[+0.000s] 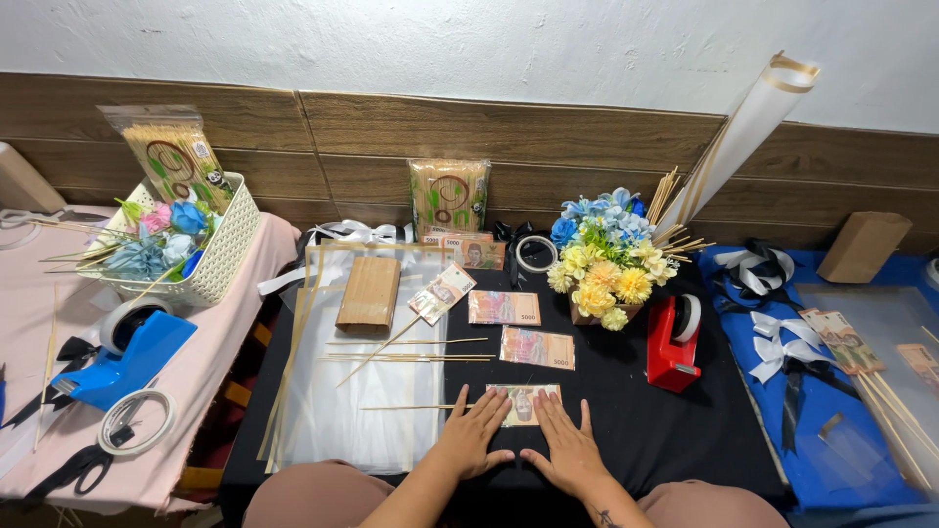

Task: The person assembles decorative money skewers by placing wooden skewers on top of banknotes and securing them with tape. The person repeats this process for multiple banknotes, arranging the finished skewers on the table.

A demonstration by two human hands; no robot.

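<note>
Both hands flat, fingers spread, no pinch: left hand and right hand press the lower edge of a rectangular pink-tan paper banknote lying on the black cloth-covered table, w/ a thin bamboo skewer running out to the left of it. The note is probably light, thin and limp, creases easily, so best taken by an edge or corner. Two similar banknotes lie just beyond the fingertips; red tape dispenser sits beyond and right of the right hand.
</note>
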